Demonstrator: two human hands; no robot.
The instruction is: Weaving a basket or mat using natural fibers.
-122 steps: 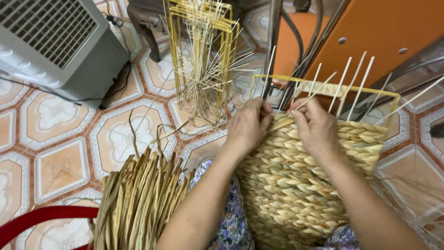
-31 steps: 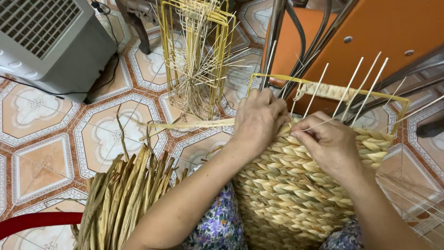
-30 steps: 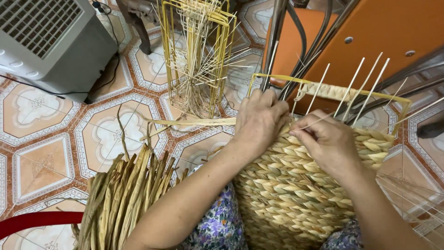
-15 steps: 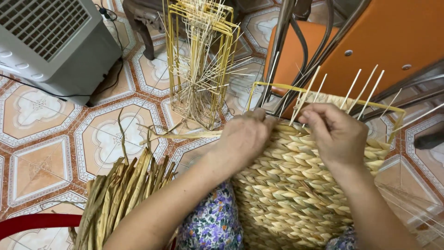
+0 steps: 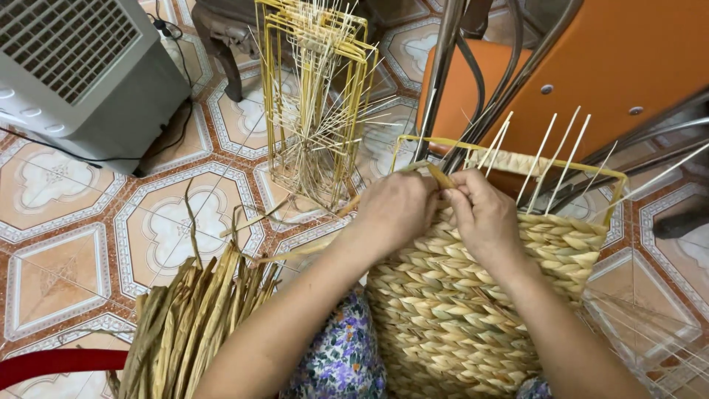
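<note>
patterned tile floor (image 5: 66, 251), grey fan unit (image 5: 81, 66)

A half-woven straw basket (image 5: 473, 310) of plaited tan fibre stands upright on a yellow wire frame (image 5: 517, 159), pale spokes rising above its rim; a flat straw strand (image 5: 436, 174) crosses the top edge

Both bare forearms are extended forward from the lower edge of the frame, converging toward the centre. The left hand (image 5: 399, 209) is curled knuckles-up, its fingers pinched closed. The right hand (image 5: 484, 214) is held just beside it, fingers bent and closed, the two hands nearly touching at the fingertips.
</note>
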